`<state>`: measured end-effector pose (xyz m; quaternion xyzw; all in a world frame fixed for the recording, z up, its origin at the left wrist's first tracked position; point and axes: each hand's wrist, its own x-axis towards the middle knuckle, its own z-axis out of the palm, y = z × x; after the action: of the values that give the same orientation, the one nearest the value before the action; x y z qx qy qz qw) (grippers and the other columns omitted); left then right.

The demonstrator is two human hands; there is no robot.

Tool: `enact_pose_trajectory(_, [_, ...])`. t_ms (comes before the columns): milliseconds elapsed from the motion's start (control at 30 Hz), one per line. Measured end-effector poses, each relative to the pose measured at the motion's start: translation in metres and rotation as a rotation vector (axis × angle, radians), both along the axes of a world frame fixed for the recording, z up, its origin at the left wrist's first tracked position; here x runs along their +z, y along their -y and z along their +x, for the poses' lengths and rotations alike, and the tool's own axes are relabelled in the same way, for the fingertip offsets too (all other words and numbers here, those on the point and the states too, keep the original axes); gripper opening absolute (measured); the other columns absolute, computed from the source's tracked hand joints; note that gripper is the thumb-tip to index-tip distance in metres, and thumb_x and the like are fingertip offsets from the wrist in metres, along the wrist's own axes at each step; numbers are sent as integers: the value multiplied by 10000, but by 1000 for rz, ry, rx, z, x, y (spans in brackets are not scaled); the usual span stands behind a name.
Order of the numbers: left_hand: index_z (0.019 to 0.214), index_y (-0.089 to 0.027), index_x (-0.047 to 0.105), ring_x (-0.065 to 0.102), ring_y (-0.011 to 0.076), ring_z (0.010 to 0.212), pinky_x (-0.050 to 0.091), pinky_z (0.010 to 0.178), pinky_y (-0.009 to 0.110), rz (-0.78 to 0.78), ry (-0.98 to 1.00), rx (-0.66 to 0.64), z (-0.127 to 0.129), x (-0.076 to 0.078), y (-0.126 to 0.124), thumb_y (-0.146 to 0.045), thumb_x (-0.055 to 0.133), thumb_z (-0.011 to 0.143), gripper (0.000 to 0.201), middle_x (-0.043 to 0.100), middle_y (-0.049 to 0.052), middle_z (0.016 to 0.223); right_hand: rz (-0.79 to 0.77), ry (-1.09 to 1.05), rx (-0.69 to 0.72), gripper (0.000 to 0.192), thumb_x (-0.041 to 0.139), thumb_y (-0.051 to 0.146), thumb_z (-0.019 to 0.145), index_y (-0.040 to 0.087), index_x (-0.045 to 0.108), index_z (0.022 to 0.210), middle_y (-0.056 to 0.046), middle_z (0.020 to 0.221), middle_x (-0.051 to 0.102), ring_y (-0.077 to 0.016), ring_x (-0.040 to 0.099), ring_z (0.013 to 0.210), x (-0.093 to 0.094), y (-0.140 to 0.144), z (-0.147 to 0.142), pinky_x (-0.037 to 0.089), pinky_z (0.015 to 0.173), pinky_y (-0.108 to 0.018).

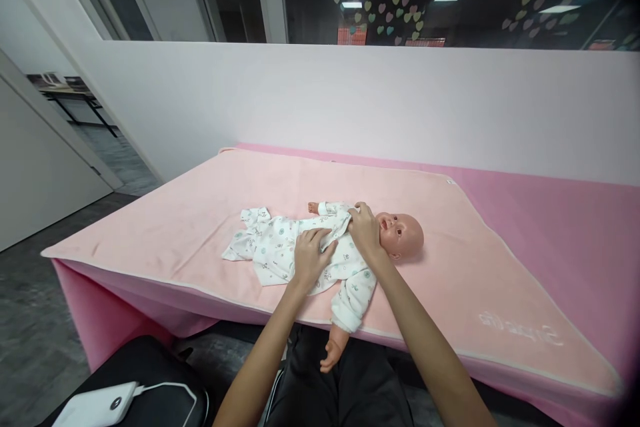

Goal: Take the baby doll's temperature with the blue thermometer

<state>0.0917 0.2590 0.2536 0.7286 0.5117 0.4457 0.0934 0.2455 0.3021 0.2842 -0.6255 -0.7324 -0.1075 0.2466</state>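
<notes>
A baby doll (406, 235) lies on its back across a pale pink blanket (165, 213), its head to the right. It wears a white printed shirt (353, 287) and white printed pants (273, 240). My left hand (311, 255) rests on the doll's belly, thumb and fingers apart. At the chest, near the chin, my right hand (365, 230) has its fingers closed on the shirt's front edge. One doll arm (336, 347) hangs over the near edge of the table; the other hand (313, 207) pokes from its sleeve on the far side.
Under the blanket is a bright pink cover (575, 227), backed by a white wall (350, 100) with dark glass above. At lower left, a white power bank (97, 405) with a cable lies on a black seat (145, 367). My legs (345, 387) are against the near side.
</notes>
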Motion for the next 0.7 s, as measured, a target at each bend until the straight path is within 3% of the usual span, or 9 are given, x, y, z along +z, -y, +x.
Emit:
enact_pose_trajectory(133, [997,-243,648,573,212,935,398,858,333,61,-47,-7,-13,2,9,-337,450,881,248,668,56,976,185,16,125,326,432,32,781,188,639,978,-90,1157,560,-234,466,1060,-7,26,20,327,957,-388])
enact_pose_trajectory(233, [977,-243,658,574,160,704,417,720,280,86,23,14,-23,20,3,-340,444,880,254,685,41,885,232,50,146,342,426,33,780,209,648,971,-72,1107,606,-230,465,1089,-16,42,34,230,1043,-459])
enact_pose_trajectory(333, [967,-242,659,516,122,584,396,651,248,127,92,32,-25,45,-17,-370,475,859,249,676,19,824,254,64,151,313,453,68,759,206,652,956,-74,1186,582,-245,426,1176,-22,52,41,164,1080,-502])
enact_pose_trajectory(433, [1009,-226,639,578,154,759,412,733,253,99,68,4,-11,57,-53,-377,414,886,297,667,43,915,273,11,142,301,472,118,744,211,650,967,-62,1300,510,-250,379,1243,-21,52,47,128,1094,-522])
enact_pose_trajectory(500, [1085,-209,606,546,200,1017,375,904,303,53,-67,-9,3,52,-79,-356,409,886,316,627,76,1090,310,-70,95,287,465,156,761,212,649,975,-61,1296,515,-241,392,1241,-17,45,54,133,1095,-515])
enact_pose_trajectory(567, [1151,-200,565,420,241,1214,249,1044,387,-50,-244,-16,15,39,-99,-344,450,866,340,531,103,1264,345,-177,3,271,432,209,809,192,650,970,-82,1243,557,-236,435,1207,-12,35,66,157,1090,-505])
enact_pose_trajectory(633, [1153,-237,555,337,262,1279,126,1083,482,-196,-378,-26,22,25,-109,-370,432,876,330,522,87,1274,319,-293,-93,308,379,268,854,166,656,942,-103,1132,622,-236,508,1117,-8,24,81,200,1069,-503])
enact_pose_trajectory(700, [1133,-264,556,373,271,1239,54,1074,538,-262,-445,-10,23,16,-113,-419,382,894,334,558,73,1212,218,-425,-136,348,367,330,860,158,660,935,-104,1032,660,-236,561,1016,-6,15,98,300,1014,-477])
